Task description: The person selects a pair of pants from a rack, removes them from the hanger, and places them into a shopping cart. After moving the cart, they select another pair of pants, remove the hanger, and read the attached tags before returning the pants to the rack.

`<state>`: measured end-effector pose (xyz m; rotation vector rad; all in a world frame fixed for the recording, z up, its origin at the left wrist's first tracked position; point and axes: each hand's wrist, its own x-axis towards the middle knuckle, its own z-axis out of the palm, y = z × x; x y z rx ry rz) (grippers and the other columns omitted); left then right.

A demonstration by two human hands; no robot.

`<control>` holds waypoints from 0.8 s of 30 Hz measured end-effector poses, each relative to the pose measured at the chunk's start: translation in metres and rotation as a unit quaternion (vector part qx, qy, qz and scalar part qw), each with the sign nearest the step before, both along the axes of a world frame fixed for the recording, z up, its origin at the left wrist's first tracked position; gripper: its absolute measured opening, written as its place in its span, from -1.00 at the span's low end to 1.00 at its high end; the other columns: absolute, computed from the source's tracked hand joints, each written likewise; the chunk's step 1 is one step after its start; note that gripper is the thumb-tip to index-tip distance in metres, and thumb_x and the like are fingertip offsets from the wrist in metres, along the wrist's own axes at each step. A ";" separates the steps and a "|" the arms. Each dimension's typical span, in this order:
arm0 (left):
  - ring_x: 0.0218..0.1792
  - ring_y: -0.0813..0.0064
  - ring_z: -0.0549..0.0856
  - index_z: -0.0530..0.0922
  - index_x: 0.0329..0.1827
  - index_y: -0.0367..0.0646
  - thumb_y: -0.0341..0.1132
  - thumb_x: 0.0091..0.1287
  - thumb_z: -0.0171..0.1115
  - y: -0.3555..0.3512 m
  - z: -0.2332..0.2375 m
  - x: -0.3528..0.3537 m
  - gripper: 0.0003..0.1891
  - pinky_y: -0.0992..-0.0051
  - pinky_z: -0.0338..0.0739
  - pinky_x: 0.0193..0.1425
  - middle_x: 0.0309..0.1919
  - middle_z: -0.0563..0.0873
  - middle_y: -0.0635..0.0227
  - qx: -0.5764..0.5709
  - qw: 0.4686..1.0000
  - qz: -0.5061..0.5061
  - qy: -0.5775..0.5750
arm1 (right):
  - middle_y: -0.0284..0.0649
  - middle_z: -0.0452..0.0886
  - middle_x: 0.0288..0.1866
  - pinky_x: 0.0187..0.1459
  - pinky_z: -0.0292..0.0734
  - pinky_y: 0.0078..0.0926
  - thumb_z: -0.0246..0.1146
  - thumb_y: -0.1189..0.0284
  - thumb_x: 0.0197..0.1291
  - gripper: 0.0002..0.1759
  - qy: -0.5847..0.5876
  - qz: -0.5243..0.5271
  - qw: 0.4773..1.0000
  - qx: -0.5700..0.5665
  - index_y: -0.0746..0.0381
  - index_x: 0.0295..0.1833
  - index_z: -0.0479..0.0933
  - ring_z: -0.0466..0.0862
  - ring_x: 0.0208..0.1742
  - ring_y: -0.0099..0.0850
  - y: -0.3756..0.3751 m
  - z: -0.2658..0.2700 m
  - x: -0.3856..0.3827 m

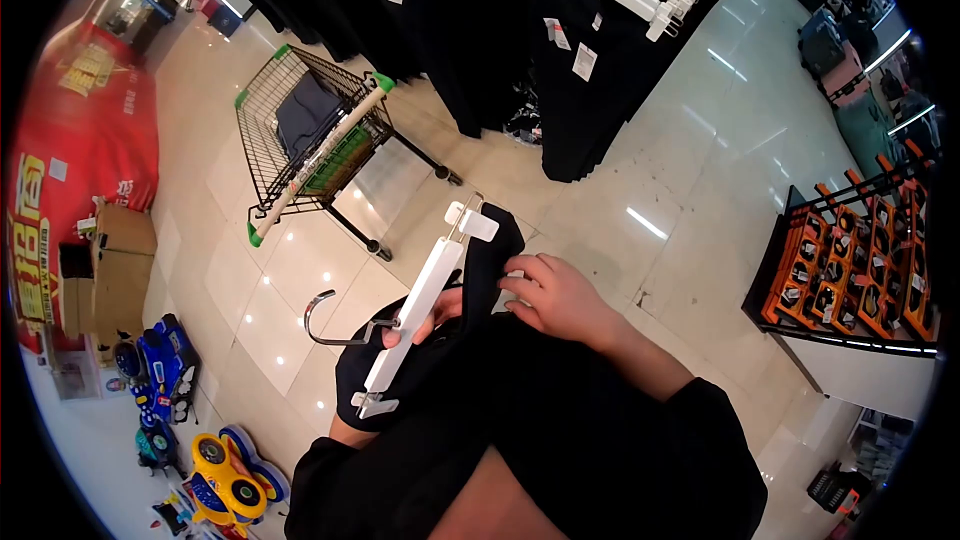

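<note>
A white clip hanger with a metal hook lies slanted across a black garment in front of me. My left hand is mostly hidden behind the hanger, its fingertips wrapped around the bar near the hook. My right hand pinches the black fabric just below the hanger's upper clip. The garment drapes down over both forearms.
A wire shopping cart with folded dark clothes stands ahead on the tiled floor. Racks of black clothes on white hangers hang beyond it. An orange display rack is at right. Cardboard boxes and toy vehicles sit at left.
</note>
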<state>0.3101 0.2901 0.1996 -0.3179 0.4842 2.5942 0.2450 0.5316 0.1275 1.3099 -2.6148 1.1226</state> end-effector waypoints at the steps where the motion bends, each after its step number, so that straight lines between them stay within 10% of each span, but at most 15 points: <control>1: 0.39 0.00 0.33 0.43 -0.40 -0.38 -0.26 0.04 0.25 0.001 0.000 0.001 -0.70 0.30 0.11 0.57 0.32 0.37 -0.34 -0.001 1.000 0.000 -0.001 | -0.27 0.51 0.05 0.00 0.54 -0.29 0.38 0.38 0.08 -0.68 0.003 0.002 1.000 -0.001 0.10 -0.01 0.58 0.58 -0.03 -0.24 0.000 0.000 0.001; 24: 0.40 0.01 0.33 0.42 -0.35 -0.41 -0.32 0.09 0.23 -0.030 -0.027 0.032 -0.72 0.29 0.09 0.60 0.30 0.39 -0.33 -0.032 0.996 0.085 -0.019 | -0.31 0.57 -0.31 -0.08 0.55 -0.32 0.25 0.37 0.18 -0.87 0.003 0.109 0.988 0.113 0.04 -0.16 0.62 0.66 -0.20 -0.29 -0.021 -0.008 -0.004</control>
